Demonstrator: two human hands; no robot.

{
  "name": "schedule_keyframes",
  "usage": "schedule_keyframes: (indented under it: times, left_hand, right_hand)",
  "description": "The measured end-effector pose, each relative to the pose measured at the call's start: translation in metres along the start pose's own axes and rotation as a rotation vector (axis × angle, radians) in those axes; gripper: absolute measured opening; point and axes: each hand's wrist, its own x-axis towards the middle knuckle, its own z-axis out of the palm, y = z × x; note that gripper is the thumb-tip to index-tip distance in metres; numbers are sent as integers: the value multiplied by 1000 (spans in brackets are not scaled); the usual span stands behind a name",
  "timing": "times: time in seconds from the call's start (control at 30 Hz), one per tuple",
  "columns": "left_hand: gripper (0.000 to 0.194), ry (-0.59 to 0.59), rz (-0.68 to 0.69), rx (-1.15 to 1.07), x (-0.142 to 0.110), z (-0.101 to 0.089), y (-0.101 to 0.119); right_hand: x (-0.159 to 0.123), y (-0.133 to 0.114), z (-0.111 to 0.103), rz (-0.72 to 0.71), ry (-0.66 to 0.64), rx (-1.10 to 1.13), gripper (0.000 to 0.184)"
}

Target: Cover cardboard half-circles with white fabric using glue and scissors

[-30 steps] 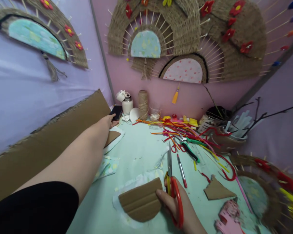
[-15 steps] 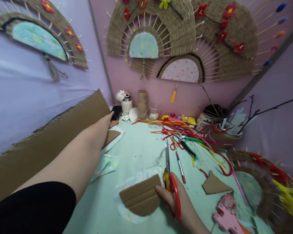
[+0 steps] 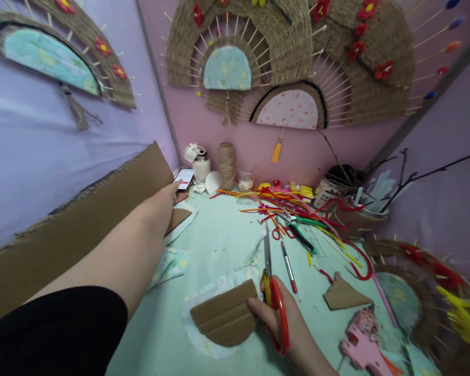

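At the far left of the table, my left hand [image 3: 175,190] reaches to a phone [image 3: 185,176] with a lit screen. One finger lies over the screen; the others are partly hidden. My right hand [image 3: 292,321] is closed around red-handled scissors [image 3: 268,256], blades pointing away from me. Its thumb presses the right edge of a brown cardboard half-circle [image 3: 225,316], which lies on a larger piece of pale floral fabric [image 3: 209,347]. Under my left forearm, another cardboard piece on white backing [image 3: 179,219] and a folded floral cloth [image 3: 176,263] show in part.
Pipe cleaners [image 3: 293,201], green-handled pliers [image 3: 303,240] and a marker [image 3: 289,266] lie right of centre. A pink glue gun [image 3: 362,339] and a cardboard scrap [image 3: 344,293] are at right. Twine [image 3: 226,167] and a white bottle [image 3: 201,168] stand behind. Tall cardboard [image 3: 82,209] borders the left.
The phone's dark screen has lit up, with a finger of my left hand over it. My right hand still holds the scissors beside the cardboard half-circle. The view has shifted slightly.
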Motion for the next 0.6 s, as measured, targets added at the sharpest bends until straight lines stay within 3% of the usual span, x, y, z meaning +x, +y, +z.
schedule_keyframes:
  times: [0.13,0.27,0.37,0.47,0.6]
  left_hand:
    - [55,-47,-94,25,2,-6,0]
    - [64,-50,-51,126,1,-17,1]
    - [52,8,91,266,-4,-27,-2]
    - [31,94,324,430,-13,-38,-8]
    - [44,104,584,616,-22,-49,-18]
  right_hand:
    - [0,-1,0,-5,6,-14,34]
    - [0,-4,0,27,-13,-2,35]
    - [-2,-4,2,28,-20,1,33]
    - [-2,-2,2,27,-7,-3,32]
    - [-1,1,2,42,-15,-22,33]
